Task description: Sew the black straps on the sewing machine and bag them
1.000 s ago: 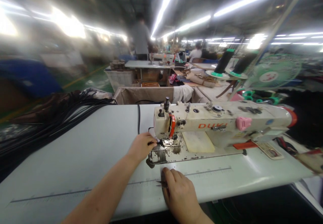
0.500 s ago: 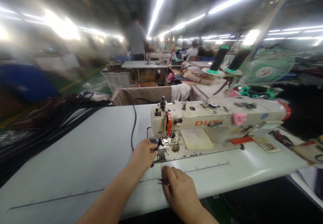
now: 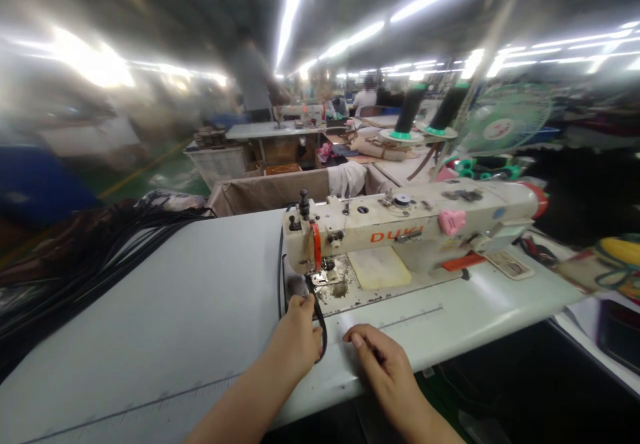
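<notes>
Black: one strip [image 3: 320, 315] in the left hand [image 3: 297, 339], two thread cones [image 3: 411, 112] beyond.

Green fan [image 3: 500, 129], distant table [image 3: 249, 131], ceiling lights [image 3: 292, 14]

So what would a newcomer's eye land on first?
Probably the pale sewing machine right of centre, orange-lettered, a pink piece on its arm. Next, the left hand in front, a black strip looping beside it. Then the dark cords along the left side of the table.

Overhead tubes [image 3: 291, 14] glare white while outer edges smear.
</notes>
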`<state>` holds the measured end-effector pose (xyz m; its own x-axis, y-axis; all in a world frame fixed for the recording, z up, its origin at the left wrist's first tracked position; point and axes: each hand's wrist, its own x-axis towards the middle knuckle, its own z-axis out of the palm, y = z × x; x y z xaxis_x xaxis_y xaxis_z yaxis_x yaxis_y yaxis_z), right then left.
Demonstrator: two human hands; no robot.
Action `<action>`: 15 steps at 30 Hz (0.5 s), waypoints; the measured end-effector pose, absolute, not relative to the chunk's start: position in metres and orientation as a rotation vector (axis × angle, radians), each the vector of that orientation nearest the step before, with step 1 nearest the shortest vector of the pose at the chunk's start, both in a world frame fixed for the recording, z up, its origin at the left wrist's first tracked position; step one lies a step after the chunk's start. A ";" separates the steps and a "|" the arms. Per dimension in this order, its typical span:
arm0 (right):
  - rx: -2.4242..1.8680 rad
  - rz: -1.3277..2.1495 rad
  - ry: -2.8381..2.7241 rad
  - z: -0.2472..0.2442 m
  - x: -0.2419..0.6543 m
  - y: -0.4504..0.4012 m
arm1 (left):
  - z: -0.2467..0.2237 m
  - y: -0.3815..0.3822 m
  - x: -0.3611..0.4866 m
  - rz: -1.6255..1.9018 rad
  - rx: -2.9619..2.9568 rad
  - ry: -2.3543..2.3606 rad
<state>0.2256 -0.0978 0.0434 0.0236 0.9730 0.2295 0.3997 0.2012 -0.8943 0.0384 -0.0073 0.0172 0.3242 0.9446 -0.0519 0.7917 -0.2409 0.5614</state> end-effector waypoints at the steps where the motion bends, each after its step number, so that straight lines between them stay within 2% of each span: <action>1: -1.378 0.750 -1.503 0.041 0.234 -0.102 | 0.024 -0.011 0.039 0.371 2.125 1.560; 7: -1.674 0.543 -1.234 0.024 0.296 -0.132 | 0.051 -0.034 0.038 0.121 2.344 1.544; 13: -2.115 0.116 -1.012 0.035 0.383 -0.170 | -0.007 -0.015 0.012 0.230 2.570 1.389; 15: -2.269 0.004 -0.904 0.044 0.414 -0.188 | -0.027 -0.002 0.007 0.362 2.612 1.353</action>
<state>0.4141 -0.1879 0.0436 0.7582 0.6081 0.2353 0.6059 -0.5238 -0.5987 0.0071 -0.0020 -0.0272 0.5567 0.8200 0.1329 0.7769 -0.5706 0.2661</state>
